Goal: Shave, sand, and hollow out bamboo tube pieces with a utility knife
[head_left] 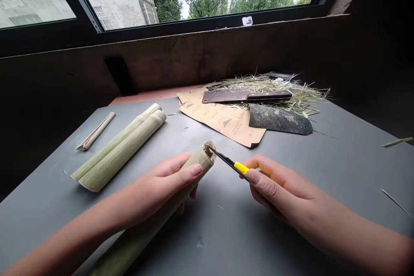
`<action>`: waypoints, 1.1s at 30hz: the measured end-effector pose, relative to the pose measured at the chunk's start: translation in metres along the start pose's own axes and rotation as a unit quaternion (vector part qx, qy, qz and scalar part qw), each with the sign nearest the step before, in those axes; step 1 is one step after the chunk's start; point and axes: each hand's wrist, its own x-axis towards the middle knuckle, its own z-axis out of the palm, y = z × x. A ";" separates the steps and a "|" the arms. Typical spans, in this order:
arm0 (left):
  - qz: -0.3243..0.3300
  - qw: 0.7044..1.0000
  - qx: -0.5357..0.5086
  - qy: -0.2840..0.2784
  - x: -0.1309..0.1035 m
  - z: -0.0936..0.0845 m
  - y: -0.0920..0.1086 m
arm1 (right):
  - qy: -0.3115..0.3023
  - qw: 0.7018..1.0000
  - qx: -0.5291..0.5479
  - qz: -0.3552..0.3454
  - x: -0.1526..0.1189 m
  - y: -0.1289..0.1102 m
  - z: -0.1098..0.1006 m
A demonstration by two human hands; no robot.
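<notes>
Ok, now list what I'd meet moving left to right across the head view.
Narrow bamboo piece → two side-by-side bamboo lengths → left hand → open end of the bamboo tube → slim black tool with a yellow band → right hand → loose thin strips near the right edge.

The left hand and right hand are bare, as are the wrists and slim forearms behind them; both thumbnails look short and rounded (fine creases cross the right thumb's knuckle).
</notes>
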 end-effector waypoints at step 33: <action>0.065 0.975 0.188 0.102 -0.023 0.019 0.019 | 0.027 0.957 -0.206 -0.205 -0.003 -0.008 -0.007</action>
